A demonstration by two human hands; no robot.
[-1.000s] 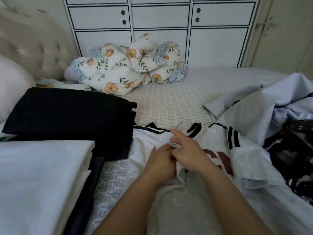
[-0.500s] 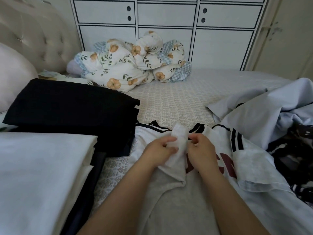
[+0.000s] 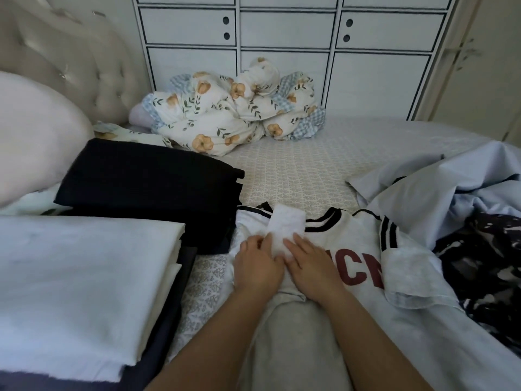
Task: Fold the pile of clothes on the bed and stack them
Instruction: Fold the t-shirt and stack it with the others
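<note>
A white shirt [image 3: 352, 235] with black-striped collar and red letters lies flat on the bed in front of me. A small white cloth strip [image 3: 286, 225] lies on its collar. My left hand [image 3: 258, 266] and my right hand [image 3: 310, 266] lie side by side on the near end of that strip, fingers fairly straight, pressing it down. Whether any finger pinches it, I cannot tell. Two folded stacks sit at the left: a black one [image 3: 146, 179] and a white one [image 3: 84, 277]. Unfolded light blue [image 3: 439, 198] and black-and-white patterned [image 3: 485, 263] clothes lie heaped at the right.
A bundled floral quilt [image 3: 234, 117] lies at the far side of the bed [image 3: 310, 165], against a white cabinet [image 3: 282, 52]. A pale pillow [image 3: 33, 136] and a tufted headboard [image 3: 70, 57] stand at the left.
The white strip, held up between both hands before, now lies laid out on the shirt's collar. Both hands have flattened onto it. The view has tilted slightly.
</note>
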